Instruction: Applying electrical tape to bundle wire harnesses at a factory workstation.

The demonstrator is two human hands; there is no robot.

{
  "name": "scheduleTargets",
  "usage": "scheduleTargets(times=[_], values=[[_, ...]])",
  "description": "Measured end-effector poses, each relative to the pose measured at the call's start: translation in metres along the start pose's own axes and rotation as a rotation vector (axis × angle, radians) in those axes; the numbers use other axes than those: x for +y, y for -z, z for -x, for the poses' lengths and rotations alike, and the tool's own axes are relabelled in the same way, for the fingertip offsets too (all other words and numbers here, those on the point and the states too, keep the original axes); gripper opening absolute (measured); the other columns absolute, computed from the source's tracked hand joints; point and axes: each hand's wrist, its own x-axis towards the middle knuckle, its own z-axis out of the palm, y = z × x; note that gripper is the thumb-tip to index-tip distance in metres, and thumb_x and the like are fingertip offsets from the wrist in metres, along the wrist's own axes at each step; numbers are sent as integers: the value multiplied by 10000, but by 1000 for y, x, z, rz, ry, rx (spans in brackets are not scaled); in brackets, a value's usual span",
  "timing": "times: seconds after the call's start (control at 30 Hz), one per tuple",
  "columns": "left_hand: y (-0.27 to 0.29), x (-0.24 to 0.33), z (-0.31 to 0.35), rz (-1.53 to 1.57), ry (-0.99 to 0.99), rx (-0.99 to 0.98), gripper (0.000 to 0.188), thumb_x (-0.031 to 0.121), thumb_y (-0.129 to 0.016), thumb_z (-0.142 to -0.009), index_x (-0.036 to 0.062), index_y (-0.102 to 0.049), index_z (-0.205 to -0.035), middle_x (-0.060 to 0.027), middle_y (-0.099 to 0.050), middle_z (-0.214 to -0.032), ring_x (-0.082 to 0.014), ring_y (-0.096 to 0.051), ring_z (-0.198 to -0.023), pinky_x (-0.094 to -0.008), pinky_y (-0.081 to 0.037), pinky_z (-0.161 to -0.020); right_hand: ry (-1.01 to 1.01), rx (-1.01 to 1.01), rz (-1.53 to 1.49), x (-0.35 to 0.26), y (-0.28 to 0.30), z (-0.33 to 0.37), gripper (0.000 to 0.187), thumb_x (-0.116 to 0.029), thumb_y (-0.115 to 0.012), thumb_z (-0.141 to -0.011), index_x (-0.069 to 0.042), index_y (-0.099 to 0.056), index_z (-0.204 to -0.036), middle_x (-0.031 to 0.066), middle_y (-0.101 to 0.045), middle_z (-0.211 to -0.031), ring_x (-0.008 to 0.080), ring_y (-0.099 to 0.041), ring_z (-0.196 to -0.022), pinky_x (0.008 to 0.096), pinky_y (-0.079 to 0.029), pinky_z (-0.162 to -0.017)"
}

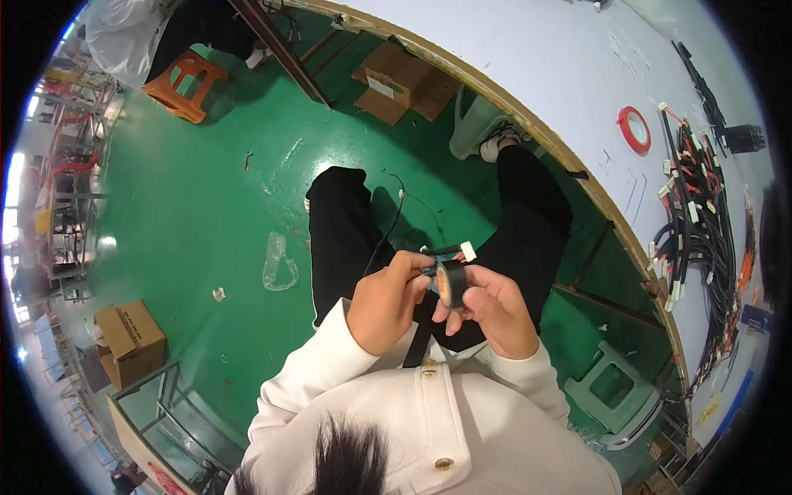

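Above my lap, my right hand grips a roll of black tape, its orange-brown core turned toward my left hand. My left hand is closed, thumb and fingers pinching a thin wire harness close beside the tape roll. A white connector on short black and red wires sticks out just above the roll. From the left hand a thin black cable trails forward over my leg, with a small white piece near its far end. The exact spot under the left fingertips is hidden.
On the white table at the right lie a roll of red tape and a heap of black cables with white connectors. A green stool stands at lower right, an orange stool at upper left. Cardboard boxes sit on the green floor.
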Motion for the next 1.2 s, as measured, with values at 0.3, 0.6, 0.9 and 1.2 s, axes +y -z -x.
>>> scheduleTargets(times=[0.3,0.6,0.9,1.2], values=[[8,-9,-5,12,78,-126,57,27,-566,-816,10,-612,-843,-130,-574,-603,-219,-579,-523,-291,-437,-496,142,-236,-134,-5,8,-12,439,-324,-463,-891,73,-520,-1070,215,-630,-834,207,-559,-635,277,-453,-638],[13,-15,-4,597,332,-302,272,239,-506,-926,-5,-585,-835,47,-396,-592,-40,-315,-544,-206,-247,-497,58,-109,200,31,24,-16,474,83,-475,-792,34,-422,-1261,110,-457,-1287,186,-451,-1179,326,-333,-1009],[25,-2,-3,706,411,-435,295,278,-511,-926,16,-584,-811,43,-438,-647,-44,-329,-569,-202,-260,-515,242,-291,117,11,19,-47,815,-167,-620,-694,4,-246,-1398,155,-424,-1324,234,-425,-1208,369,-324,-1013],[10,0,1,133,36,83,212,165,-519,-911,-1,-581,-794,-39,-526,-619,-90,-445,-544,-253,-360,-489,172,-114,263,27,15,-27,504,-56,-700,-769,47,-472,-1206,41,-567,-1004,84,-538,-887,223,-436,-795]])
